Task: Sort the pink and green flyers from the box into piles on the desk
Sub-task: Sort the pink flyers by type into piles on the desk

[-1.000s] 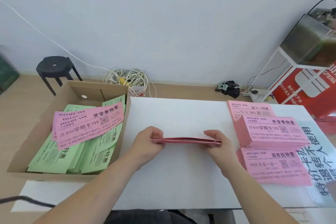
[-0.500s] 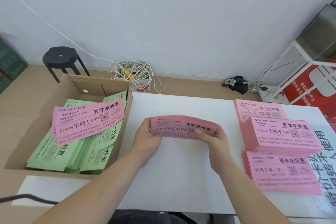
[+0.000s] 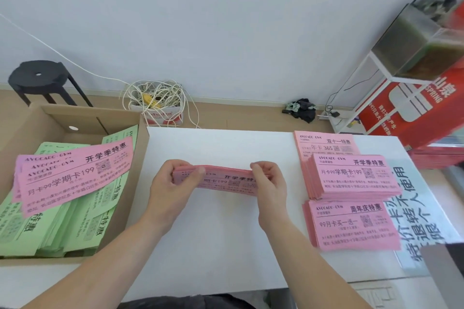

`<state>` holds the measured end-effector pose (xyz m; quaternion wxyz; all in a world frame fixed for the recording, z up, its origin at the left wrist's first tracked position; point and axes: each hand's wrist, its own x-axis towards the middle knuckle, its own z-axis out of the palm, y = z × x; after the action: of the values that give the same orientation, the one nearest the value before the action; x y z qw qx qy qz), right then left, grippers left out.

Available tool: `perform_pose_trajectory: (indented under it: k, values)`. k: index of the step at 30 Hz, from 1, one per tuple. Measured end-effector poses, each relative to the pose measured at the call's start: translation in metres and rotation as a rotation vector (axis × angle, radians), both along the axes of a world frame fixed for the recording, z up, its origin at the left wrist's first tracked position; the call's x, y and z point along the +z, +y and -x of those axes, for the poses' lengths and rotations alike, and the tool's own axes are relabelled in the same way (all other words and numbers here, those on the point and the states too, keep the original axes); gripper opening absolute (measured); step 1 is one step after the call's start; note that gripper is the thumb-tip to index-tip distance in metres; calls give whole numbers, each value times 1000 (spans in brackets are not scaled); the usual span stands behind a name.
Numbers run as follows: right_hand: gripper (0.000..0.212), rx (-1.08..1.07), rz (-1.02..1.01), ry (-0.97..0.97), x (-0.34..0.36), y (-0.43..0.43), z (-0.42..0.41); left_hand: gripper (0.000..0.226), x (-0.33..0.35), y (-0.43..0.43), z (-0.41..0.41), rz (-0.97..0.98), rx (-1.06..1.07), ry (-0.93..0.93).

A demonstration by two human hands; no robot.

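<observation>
White desk (image 3: 226,246) against pale wall — left hand (image 3: 173,184) and right hand (image 3: 270,183) pinch ends of pink flyer bundle (image 3: 226,179) above desk centre. Cardboard box (image 3: 120,198) left, holding green flyers (image 3: 50,228); three pink piles (image 3: 351,183) right.

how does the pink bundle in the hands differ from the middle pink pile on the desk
The held bundle is thin; the middle pile is much thicker. The held bundle is gripped at its ends by the left hand and right hand; the middle pile lies flat on the desk. Both are pink.
</observation>
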<state>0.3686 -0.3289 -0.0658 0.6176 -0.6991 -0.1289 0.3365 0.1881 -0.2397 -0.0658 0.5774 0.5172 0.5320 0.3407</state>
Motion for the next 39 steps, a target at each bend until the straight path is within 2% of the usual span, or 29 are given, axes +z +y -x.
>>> perform_pose_trajectory:
  k: [2,5,6,9,13,15,17,19,21,25,28,30,32,35,37,39]
  values:
    - [14,66,1,-14,3,-3,1,26,7,-3,-7,21,47,38]
    - [48,214,-7,-25,3,-13,3,32,11,-3,-12,53,70,30]
    - [53,255,10,-53,2,-16,2,34,11,-2,-12,67,50,15]
    - [42,282,88,-192,-3,-19,0,22,8,-3,-4,75,-63,49]
    - [29,198,173,-277,1,-9,3,35,-7,-2,8,-44,-238,333]
    - [32,200,197,-294,4,-5,3,32,-8,5,8,-124,-274,468]
    - [43,233,223,-346,15,-4,0,26,-1,13,4,-143,-300,500]
    - [58,279,246,-376,35,-8,-10,22,10,18,-5,-129,-337,468]
    - [63,305,268,-381,56,-17,-28,23,24,22,-20,-51,-386,349]
    - [52,330,288,-315,88,-41,-72,26,50,20,-52,52,-492,192]
    - [44,356,230,-222,95,-57,-92,23,52,16,-68,23,-512,210]
    - [45,349,222,-235,92,-61,-97,22,52,13,-74,31,-517,224]
    - [49,299,218,-264,87,-61,-95,22,53,11,-77,61,-505,222]
    - [55,78,158,-227,83,-62,-105,25,55,8,-93,138,-438,149]
    - [43,-56,192,-216,89,-66,-121,27,59,-3,-115,212,-425,96]
    - [33,-99,252,-249,97,-74,-145,28,63,-21,-143,276,-440,58]
